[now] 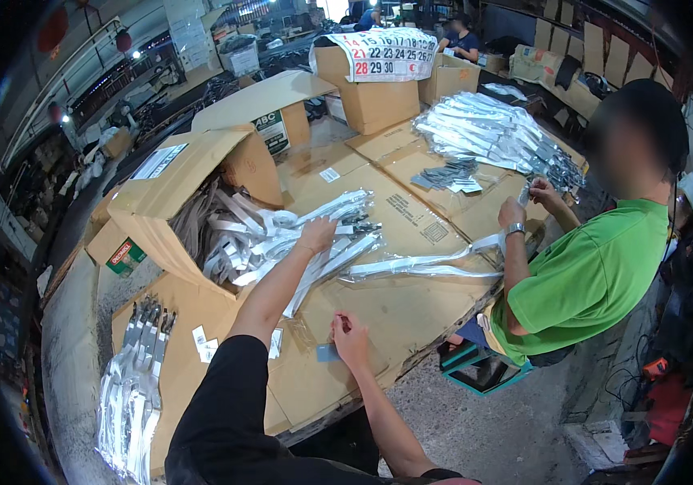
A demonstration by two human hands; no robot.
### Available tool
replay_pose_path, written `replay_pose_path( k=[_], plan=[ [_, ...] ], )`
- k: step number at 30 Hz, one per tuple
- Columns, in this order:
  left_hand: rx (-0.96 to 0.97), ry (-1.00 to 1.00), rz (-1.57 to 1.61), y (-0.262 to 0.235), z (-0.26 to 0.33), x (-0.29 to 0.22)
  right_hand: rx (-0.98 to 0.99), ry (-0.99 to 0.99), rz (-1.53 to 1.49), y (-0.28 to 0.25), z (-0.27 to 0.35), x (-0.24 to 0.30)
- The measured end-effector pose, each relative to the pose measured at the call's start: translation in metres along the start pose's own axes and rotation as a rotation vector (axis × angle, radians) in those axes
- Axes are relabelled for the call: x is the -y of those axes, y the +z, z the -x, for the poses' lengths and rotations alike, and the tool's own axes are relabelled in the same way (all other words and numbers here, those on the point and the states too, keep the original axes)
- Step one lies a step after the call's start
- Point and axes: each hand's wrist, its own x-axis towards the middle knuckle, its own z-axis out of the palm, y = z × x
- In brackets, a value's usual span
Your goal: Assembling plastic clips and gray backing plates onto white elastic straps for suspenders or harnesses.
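Far left on the cardboard-covered table (411, 323): stack of clear bagged strips (132, 388), small white labels (203, 343) beside. Behind, tipped brown carton (168, 202) spilling clear bagged straps (282, 234). Left hand (318, 234) flat on that heap, fingers loosely spread. Right hand (349, 335) nearer, fingertips pinched on a small clear bag (324, 349). Further right, a green-shirted co-worker (589, 275) before another bagged pile (492, 129).

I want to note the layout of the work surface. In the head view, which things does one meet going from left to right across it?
Bagged bundle at the left edge → tipped open carton of straps → left hand on the pile of bagged straps → right hand by a small blue card → co-worker in a green shirt.
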Motion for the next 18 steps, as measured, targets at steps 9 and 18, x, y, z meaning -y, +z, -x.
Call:
replay_pose_path(
  k=[9,18],
  plan=[
    [0.008,0.021,-0.075,-0.006,-0.016,0.004,-0.028,0.007,0.072,-0.003,-0.001,0.008],
    [-0.554,0.015,-0.260,-0.058,-0.006,0.039,-0.012,0.025,0.085,-0.008,0.002,0.026]
  ],
)
